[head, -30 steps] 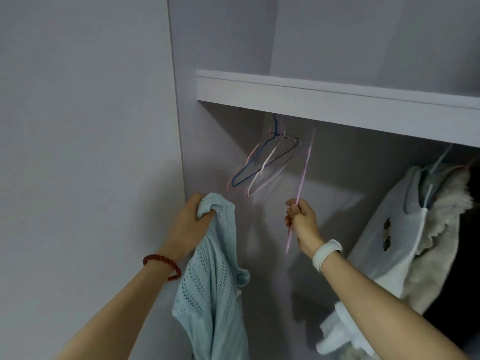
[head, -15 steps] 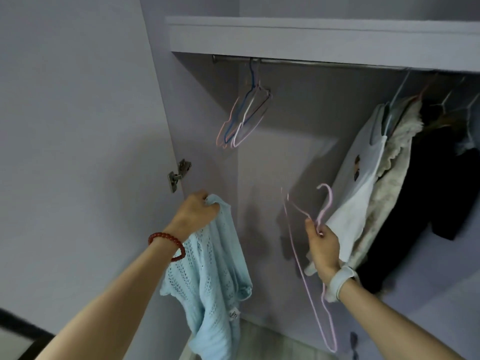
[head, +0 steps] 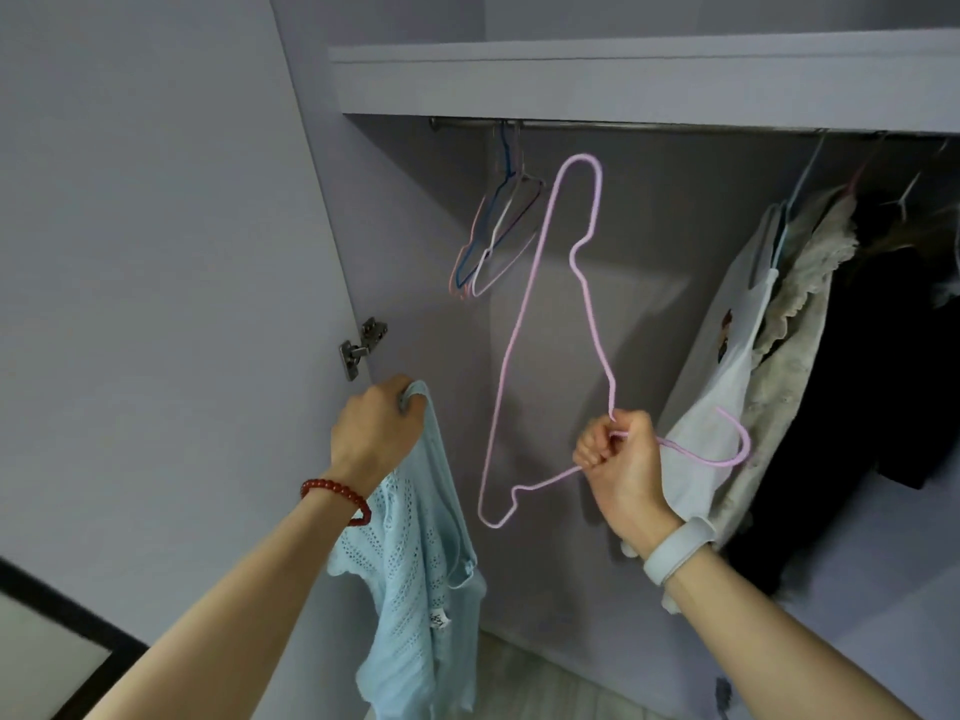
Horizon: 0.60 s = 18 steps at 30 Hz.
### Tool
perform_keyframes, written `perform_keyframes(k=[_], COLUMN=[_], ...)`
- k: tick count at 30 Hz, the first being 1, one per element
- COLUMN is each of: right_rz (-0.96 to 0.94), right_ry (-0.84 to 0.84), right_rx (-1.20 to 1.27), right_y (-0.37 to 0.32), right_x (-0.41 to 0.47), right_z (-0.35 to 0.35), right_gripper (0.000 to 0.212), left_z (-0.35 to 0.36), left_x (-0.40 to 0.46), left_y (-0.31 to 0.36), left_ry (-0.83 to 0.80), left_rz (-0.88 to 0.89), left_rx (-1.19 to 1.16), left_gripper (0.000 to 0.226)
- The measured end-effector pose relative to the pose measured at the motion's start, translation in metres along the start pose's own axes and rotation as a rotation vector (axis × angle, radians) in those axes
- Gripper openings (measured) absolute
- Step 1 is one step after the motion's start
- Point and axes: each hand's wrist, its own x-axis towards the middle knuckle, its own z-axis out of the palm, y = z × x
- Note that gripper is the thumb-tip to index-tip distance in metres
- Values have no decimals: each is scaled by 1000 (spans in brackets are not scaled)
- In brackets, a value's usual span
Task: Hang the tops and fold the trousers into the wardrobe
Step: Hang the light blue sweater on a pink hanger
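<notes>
Pink wire makes up the hanger now held in the right hand, whose fingers are curled tight round the neck just below the hook. The hook points off to the right, towards the white top already hanging there, and the triangle of the hanger stands nearly on end, one shoulder up near the rail and the other down low. That turned pose probably serves to bring a shoulder end round towards the garment, so it can be fed into a neck opening. The left hand is closed on the upper edge of the pale blue knitted top, bunching it at the fist so the rest drapes freely down beside the wardrobe's hinged side, just beside the hanger but not touching it. Holding it by the top keeps the neckline within reach. Spare hangers stay hooked on the rail at the left.

Compared with half a second ago, the pink hanger has swung from hanging down below the right hand, hook up, to rearing above it, hook out to the side. The left hand and the blue top have barely shifted. The top is not yet on the hanger, so hanging has not begun.
</notes>
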Motion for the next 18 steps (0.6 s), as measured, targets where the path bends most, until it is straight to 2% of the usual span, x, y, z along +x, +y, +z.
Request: perform_keyframes(k=[4, 8, 11, 14, 16, 18], right_rz=[10, -40, -70, -72, -29, 25], right_ry=[-191, -349, -422, -415, -353, -283], right_rx=[143, 208, 212, 109, 39, -55], right_y=[-21, -36, -39, -29, -14, 6], right_x=[-5, -4, -1, 10, 21, 34], right_z=[23, 41, 53, 53, 47, 36], right_gripper=[32, 32, 32, 38, 44, 38], left_z=[-9, -17, -23, -32, -42, -56], left_x=[-6, -6, -7, -6, -2, 2], left_y=[10, 26, 37, 46, 53, 59], left_ry=[75, 85, 105, 167, 207, 236], left_rz=[-33, -68, 1, 107, 133, 121], left_rx=[72, 156, 121, -49, -212, -357], left_gripper=[32, 39, 43, 47, 47, 44])
